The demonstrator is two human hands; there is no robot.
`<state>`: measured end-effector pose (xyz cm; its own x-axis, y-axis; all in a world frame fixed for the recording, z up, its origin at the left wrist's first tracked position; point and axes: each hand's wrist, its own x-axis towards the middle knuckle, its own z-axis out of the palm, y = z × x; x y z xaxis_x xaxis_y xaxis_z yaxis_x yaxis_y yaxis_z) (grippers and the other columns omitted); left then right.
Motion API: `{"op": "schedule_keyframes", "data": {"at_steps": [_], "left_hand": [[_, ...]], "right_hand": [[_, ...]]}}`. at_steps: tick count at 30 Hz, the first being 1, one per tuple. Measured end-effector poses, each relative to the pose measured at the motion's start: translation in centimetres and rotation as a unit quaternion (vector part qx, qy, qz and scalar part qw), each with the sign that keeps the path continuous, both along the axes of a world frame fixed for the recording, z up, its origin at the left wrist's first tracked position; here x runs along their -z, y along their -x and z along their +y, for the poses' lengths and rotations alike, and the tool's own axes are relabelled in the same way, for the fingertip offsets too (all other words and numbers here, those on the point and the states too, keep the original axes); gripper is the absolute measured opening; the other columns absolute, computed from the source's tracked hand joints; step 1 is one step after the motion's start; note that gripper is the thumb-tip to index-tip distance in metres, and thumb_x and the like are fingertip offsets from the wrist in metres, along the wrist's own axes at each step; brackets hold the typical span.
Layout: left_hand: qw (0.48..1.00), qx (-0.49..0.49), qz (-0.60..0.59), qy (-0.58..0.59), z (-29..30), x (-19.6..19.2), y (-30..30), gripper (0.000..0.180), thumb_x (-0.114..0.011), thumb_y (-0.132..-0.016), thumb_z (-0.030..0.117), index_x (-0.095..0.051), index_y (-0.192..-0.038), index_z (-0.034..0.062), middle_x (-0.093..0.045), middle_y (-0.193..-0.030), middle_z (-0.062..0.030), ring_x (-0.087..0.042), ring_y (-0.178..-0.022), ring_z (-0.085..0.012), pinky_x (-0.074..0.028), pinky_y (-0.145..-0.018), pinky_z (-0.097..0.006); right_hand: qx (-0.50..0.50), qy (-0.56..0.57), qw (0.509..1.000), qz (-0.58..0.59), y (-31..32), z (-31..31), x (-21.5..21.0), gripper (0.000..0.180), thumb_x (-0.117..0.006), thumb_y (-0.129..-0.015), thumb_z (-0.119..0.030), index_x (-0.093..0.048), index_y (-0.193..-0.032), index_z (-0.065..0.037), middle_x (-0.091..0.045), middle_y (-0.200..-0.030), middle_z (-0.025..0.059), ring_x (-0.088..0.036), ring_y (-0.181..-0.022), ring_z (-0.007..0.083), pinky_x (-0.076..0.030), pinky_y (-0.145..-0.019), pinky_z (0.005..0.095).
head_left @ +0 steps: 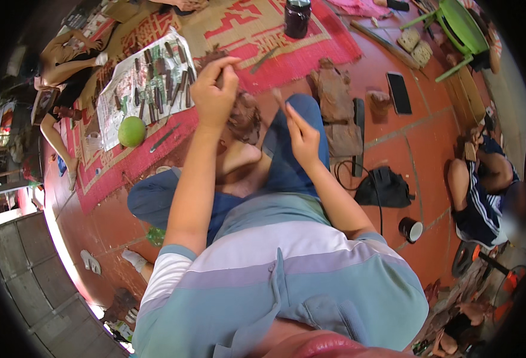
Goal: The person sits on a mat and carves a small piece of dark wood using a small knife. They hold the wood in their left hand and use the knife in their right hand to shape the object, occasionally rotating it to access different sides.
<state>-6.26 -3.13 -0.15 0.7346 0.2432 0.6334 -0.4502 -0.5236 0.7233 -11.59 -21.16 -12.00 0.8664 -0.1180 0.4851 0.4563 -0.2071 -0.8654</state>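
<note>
The left hand [214, 89], raised above the knees, had its grip clenched on a thin dark tool [217, 76] pinched between thumb and fingers. The right hand [302, 134], just beside and lower, had its grip closed on a slim stick [279, 100] that jutted up toward the left hand. Beyond the left grip, a sheet of carving tools [155, 83] and a green fruit [131, 131] lay on the red mat [311, 53].
</note>
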Motion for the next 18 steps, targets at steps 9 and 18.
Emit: {"op": "schedule_keyframes", "data": {"at_steps": [9, 18], "left_hand": [[0.998, 0.012, 0.051, 0.039, -0.9, -1.2, 0.8, 0.015, -0.056, -0.085, 0.006, -0.069, -0.092, 0.0041, -0.069, -0.074, -0.0064, -0.064, -0.067, -0.0098, -0.049, -0.062, -0.024], [0.998, 0.007, 0.031, -0.046, -3.1, -0.3, 0.0, 0.015, -0.056, -0.086, 0.007, -0.069, -0.094, 0.0040, -0.068, -0.074, -0.0044, -0.060, -0.065, -0.0061, -0.047, -0.060, -0.021]], "right_hand": [[-0.003, 0.229, 0.970, -0.079, 0.1, 4.7, -0.9, 0.048, -0.057, -0.083, -0.015, -0.055, -0.129, -0.030, -0.052, -0.058, 0.0042, -0.056, -0.051, 0.0223, -0.047, -0.047, 0.0347], [0.000, 0.242, 0.967, -0.084, -0.2, 2.2, -1.1, 0.048, -0.057, -0.085, -0.014, -0.054, -0.130, -0.030, -0.052, -0.060, 0.0042, -0.055, -0.051, 0.0246, -0.045, -0.047, 0.0366]]}}
